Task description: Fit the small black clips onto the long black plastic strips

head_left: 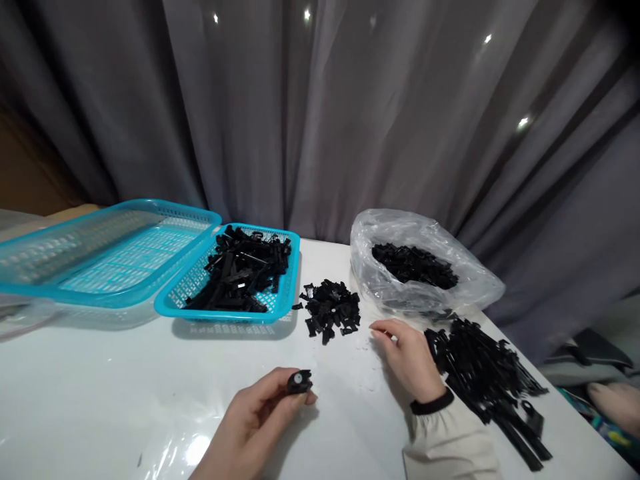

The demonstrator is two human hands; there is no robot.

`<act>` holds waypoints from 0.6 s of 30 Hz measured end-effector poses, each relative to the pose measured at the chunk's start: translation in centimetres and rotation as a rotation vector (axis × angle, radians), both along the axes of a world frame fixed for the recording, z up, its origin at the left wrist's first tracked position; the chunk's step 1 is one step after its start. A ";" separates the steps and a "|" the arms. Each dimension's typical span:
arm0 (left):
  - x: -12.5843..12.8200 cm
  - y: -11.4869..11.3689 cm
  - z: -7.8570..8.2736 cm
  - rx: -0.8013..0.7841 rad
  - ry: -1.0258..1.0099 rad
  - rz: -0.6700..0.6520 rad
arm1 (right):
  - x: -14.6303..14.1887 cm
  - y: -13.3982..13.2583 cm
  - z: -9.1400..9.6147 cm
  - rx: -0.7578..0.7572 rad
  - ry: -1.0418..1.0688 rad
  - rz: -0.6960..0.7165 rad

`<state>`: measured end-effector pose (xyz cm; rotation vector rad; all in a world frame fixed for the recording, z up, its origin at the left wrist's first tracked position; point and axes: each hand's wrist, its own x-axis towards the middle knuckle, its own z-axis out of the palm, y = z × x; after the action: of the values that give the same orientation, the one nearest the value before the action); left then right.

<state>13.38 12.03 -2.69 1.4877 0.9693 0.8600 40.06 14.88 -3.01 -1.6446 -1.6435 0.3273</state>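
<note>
My left hand (265,417) is closed around a black plastic part (299,381) with a pale round disc on its end, held above the white table at the front middle. My right hand (407,353) rests low over the table with thumb and index finger brought together; whatever lies between the fingertips is too small to make out. Just beyond those fingertips is a pile of small black plastic pieces (333,307). Tiny whitish, see-through bits (364,348) are scattered on the table beside my right hand. Long black plastic strips (487,373) lie heaped to the right of my wrist.
A blue basket (225,316) full of mixed black parts stands left of the small pile. Farther left sits a larger blue basket (107,298). At the back right is a clear plastic bag (395,230) of black pieces. A grey curtain (320,120) hangs behind the table (100,400).
</note>
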 end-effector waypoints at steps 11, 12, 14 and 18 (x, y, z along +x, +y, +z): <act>0.1 -0.5 0.1 0.003 0.009 -0.039 | -0.3 1.0 -1.5 -0.079 -0.036 0.058; 0.1 -0.5 0.1 -0.004 -0.007 -0.039 | -0.4 0.9 -1.4 -0.061 -0.018 0.064; 0.2 -0.6 0.3 -0.009 -0.036 -0.037 | -0.9 0.5 -0.8 -0.013 0.027 0.083; 0.4 -0.7 0.5 -0.007 -0.033 -0.038 | -3.5 -1.3 0.8 0.071 0.178 0.167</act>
<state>13.78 11.31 -2.14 1.4769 0.9169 0.8504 36.60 13.57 -2.21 -1.3875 -1.6401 0.4792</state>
